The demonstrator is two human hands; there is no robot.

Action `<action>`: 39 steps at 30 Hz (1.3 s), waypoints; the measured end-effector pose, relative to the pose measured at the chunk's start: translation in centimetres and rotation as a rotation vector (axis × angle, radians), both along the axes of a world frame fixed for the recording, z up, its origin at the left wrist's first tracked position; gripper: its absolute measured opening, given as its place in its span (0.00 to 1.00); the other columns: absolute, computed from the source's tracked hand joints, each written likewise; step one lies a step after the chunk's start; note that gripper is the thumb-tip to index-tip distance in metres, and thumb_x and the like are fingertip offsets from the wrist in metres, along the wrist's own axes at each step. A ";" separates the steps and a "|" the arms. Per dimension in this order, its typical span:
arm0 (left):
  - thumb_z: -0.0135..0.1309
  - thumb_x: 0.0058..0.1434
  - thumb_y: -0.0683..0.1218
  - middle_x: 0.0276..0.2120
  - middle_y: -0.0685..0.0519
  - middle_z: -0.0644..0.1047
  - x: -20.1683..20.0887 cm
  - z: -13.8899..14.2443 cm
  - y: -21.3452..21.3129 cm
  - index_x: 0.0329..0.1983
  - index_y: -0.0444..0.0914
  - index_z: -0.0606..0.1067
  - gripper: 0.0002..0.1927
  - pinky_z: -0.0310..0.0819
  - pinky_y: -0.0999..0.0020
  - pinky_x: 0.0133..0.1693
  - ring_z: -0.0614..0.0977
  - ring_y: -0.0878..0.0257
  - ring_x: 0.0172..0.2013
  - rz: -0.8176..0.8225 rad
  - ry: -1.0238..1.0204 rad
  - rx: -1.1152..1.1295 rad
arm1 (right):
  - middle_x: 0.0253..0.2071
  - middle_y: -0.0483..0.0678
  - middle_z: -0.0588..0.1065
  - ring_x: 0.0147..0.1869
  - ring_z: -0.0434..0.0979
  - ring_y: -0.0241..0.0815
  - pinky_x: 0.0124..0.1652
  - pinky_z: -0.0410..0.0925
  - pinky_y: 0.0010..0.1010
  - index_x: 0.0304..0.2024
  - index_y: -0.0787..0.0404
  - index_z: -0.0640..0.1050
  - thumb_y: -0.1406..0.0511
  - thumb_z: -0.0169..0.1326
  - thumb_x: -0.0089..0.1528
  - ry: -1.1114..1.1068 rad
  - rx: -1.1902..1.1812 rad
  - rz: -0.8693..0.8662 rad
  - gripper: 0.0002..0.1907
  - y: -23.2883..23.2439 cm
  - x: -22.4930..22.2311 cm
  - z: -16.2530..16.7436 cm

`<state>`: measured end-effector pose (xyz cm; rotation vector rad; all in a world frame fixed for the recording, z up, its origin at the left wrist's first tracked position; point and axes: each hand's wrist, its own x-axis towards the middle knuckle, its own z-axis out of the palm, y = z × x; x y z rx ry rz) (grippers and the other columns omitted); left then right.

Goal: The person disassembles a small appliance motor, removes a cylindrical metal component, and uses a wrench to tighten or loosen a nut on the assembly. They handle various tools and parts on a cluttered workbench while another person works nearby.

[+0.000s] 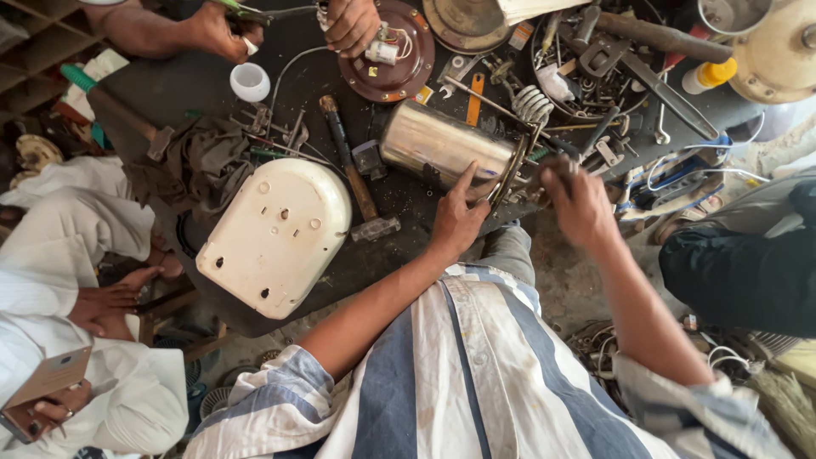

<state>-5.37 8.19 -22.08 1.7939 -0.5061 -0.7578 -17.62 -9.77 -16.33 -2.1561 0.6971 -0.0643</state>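
The shiny steel cylindrical motor housing [442,144], lying on the dark workbench [153,93], is steadied by the spread left hand [457,223] while its end frame is gripped by the closed right hand [580,204]; it is judged heavy, stiff and slippery.

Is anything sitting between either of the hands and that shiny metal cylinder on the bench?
Nothing visible. The left hand already rests on the metal cylinder, finger pointing along its end frame. The right hand is at that same end, blurred, so its grip is unclear.
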 end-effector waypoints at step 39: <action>0.51 0.56 0.44 0.51 0.54 0.82 0.2 0.6 -0.5 0.73 0.35 0.61 0.38 0.76 0.65 0.52 0.84 0.51 0.49 -0.010 0.034 0.052 | 0.39 0.51 0.80 0.41 0.83 0.44 0.39 0.76 0.34 0.44 0.64 0.76 0.66 0.48 0.70 -0.310 -0.226 0.036 0.09 5.6 -3.1 -0.9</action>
